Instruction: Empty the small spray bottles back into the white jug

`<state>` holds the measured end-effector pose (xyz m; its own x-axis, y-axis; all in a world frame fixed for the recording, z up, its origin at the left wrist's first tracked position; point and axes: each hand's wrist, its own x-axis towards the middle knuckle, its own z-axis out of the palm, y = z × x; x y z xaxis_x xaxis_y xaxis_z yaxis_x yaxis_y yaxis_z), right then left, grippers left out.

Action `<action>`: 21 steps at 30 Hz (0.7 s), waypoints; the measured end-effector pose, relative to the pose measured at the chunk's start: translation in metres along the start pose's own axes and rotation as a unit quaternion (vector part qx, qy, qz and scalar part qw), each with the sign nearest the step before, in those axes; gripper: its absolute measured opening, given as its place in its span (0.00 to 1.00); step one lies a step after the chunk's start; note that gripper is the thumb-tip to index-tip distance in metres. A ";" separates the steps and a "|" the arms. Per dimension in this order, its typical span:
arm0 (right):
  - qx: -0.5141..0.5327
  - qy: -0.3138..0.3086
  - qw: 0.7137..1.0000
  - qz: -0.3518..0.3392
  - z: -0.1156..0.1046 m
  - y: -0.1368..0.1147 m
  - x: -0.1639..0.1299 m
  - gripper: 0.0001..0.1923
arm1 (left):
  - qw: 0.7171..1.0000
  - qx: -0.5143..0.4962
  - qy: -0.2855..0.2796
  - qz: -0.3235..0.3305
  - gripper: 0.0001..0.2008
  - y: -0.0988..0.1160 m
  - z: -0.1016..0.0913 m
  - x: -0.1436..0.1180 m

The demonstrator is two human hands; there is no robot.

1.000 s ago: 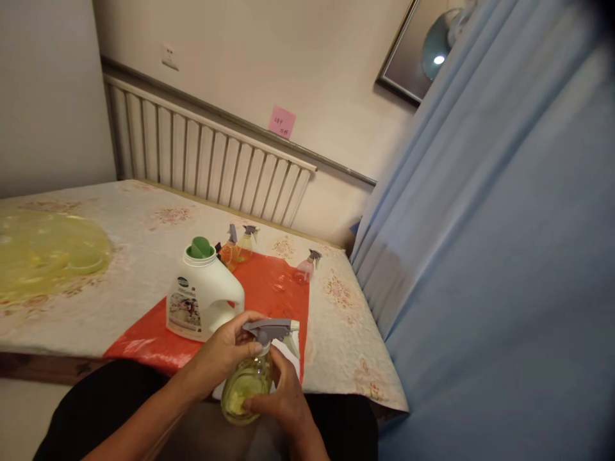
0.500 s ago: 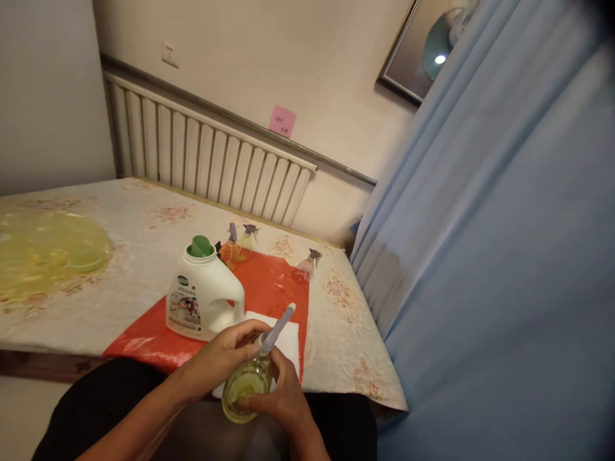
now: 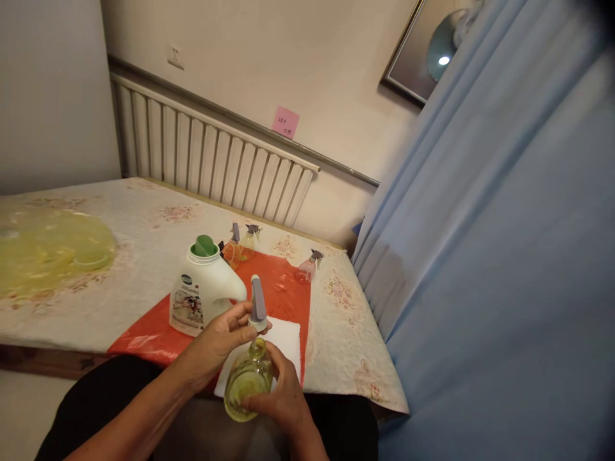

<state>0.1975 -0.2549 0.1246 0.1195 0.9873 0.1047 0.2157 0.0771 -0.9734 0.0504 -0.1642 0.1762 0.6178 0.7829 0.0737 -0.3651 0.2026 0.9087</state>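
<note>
My left hand (image 3: 225, 336) pinches a grey and white trigger spray head (image 3: 258, 304) by its collar. Just below it, my right hand (image 3: 283, 390) is closed around a clear yellow-green bottle (image 3: 247, 381), tilted, with its neck uncovered. The spray head sits above the bottle's mouth, apart from it; whether its tube is still inside the neck I cannot tell. Beyond my hands stands a white detergent jug (image 3: 202, 291) with a green cup (image 3: 205, 246) in its mouth. A white cloth (image 3: 286, 339) lies under and behind the bottle.
A red plastic sheet (image 3: 283, 294) covers part of the bed (image 3: 144, 256). Spray bottles with orange (image 3: 234, 253), pale yellow (image 3: 248, 243) and pink (image 3: 306, 272) contents stand behind. A yellow transparent basin (image 3: 52, 250) lies at left; a blue curtain (image 3: 480, 256) hangs at right.
The spray head has come off the bottle neck and moved up and slightly left in my left hand. My right hand keeps the bottle nearly in place.
</note>
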 end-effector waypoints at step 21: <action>-0.012 0.006 1.000 -0.001 -0.004 0.004 0.001 0.44 | 0.993 0.081 0.022 0.088 0.17 0.047 0.006 -0.015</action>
<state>0.2022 -0.2543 0.1218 0.1306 0.9853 0.1100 0.2397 0.0763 -0.9679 0.0277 -0.1700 0.2206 0.5224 0.8229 0.2234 -0.3460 -0.0349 0.9376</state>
